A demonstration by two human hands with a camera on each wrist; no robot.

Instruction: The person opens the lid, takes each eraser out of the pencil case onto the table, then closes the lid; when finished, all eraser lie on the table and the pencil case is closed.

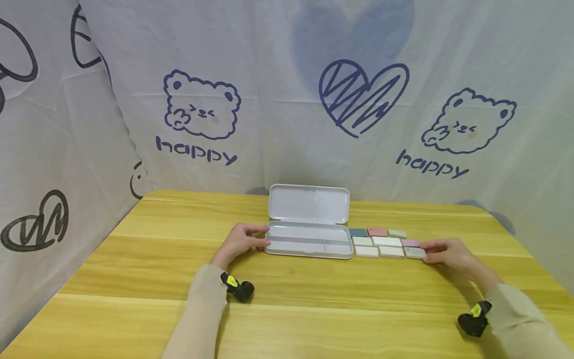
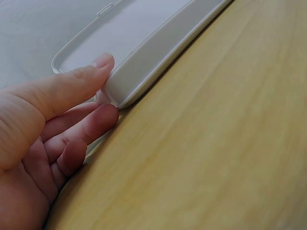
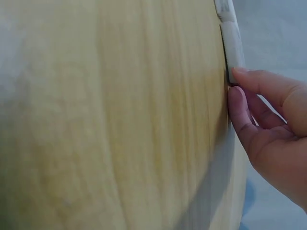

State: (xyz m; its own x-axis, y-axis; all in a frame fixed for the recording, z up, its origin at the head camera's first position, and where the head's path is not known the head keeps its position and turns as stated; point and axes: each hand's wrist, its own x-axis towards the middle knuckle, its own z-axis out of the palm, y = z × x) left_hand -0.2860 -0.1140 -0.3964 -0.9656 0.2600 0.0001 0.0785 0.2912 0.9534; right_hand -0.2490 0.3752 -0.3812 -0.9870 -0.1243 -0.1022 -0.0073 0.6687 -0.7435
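Note:
An open white pencil case (image 1: 293,248) lies on the wooden table, its lid (image 1: 309,203) tipped back. The bottom has a long back compartment and a divided front. My left hand (image 1: 236,242) touches its left end; in the left wrist view the thumb and fingertips meet the case's corner (image 2: 139,72). Flush against the right end sit three rows of small flat blocks, eraser-like: blue (image 1: 358,232), pink (image 1: 377,232), pale green (image 1: 397,233), lilac (image 1: 410,243) and several white ones (image 1: 387,242). My right hand (image 1: 454,255) has its fingertips against the outermost blocks (image 3: 232,50).
Wood-grain table (image 1: 305,309) extends in front of the case and to both sides. A white cloth (image 1: 278,124) with bear and heart drawings hangs behind the table's back edge. A black wrist camera (image 1: 242,289) is strapped at the left sleeve, another (image 1: 473,324) at the right.

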